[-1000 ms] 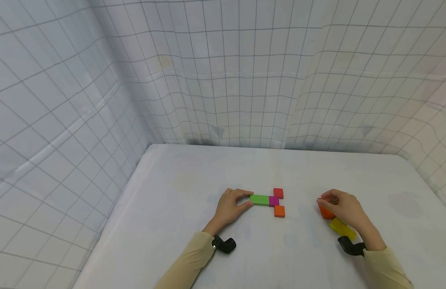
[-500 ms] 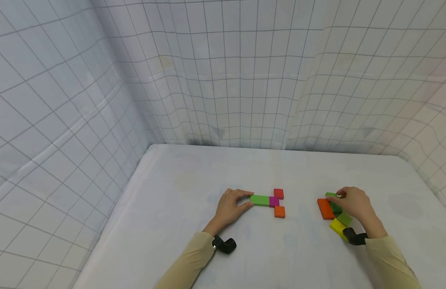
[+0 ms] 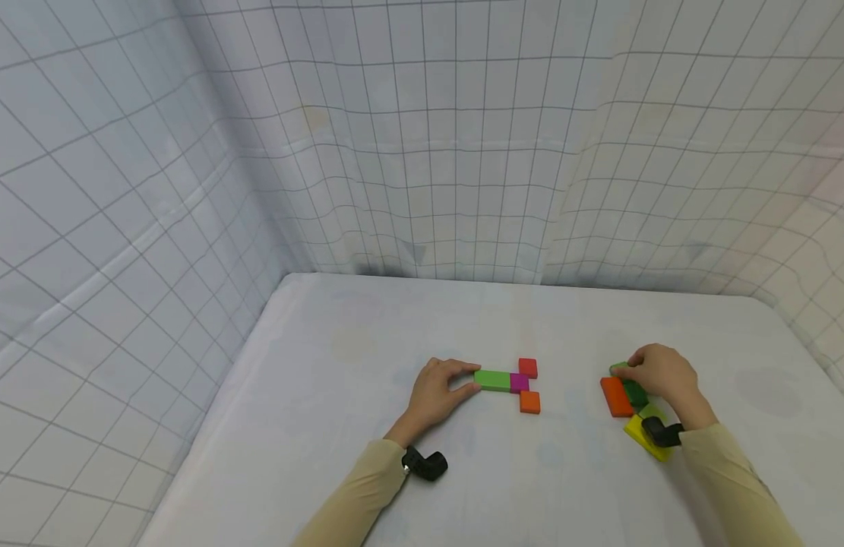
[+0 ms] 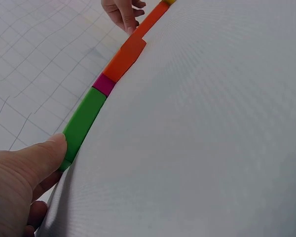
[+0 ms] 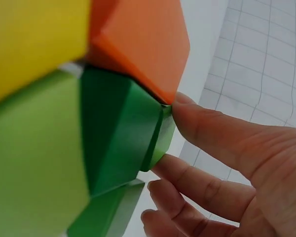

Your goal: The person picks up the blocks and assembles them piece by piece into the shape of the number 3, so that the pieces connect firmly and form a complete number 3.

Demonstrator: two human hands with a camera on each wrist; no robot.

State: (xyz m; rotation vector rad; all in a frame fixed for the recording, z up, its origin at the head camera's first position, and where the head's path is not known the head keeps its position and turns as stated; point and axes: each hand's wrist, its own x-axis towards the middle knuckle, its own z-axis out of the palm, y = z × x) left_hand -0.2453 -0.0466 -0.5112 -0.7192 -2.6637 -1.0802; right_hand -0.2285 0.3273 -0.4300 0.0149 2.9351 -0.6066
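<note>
My left hand [image 3: 431,395] pinches the left end of a flat green block [image 3: 493,381] between thumb and index finger. A magenta block [image 3: 519,383] touches that block's right end. A red block [image 3: 527,368] adjoins the magenta one on the far side, an orange block [image 3: 529,402] on the near side. To the right, my right hand [image 3: 668,377] is at the far end of a cluster. Its thumb and a finger pinch a small green block [image 5: 165,131], mostly hidden by the hand in the head view.
The cluster also has an orange-red block [image 3: 616,397], a dark green block [image 3: 636,393], a light green block [image 3: 652,412] and a yellow block [image 3: 647,438]. The white table [image 3: 394,327] backs onto a checked curtain [image 3: 422,175].
My right hand has moved off the orange-red block to the cluster's far end, uncovering the green blocks. The pinched green block has shifted slightly left. My left hand stays put.
</note>
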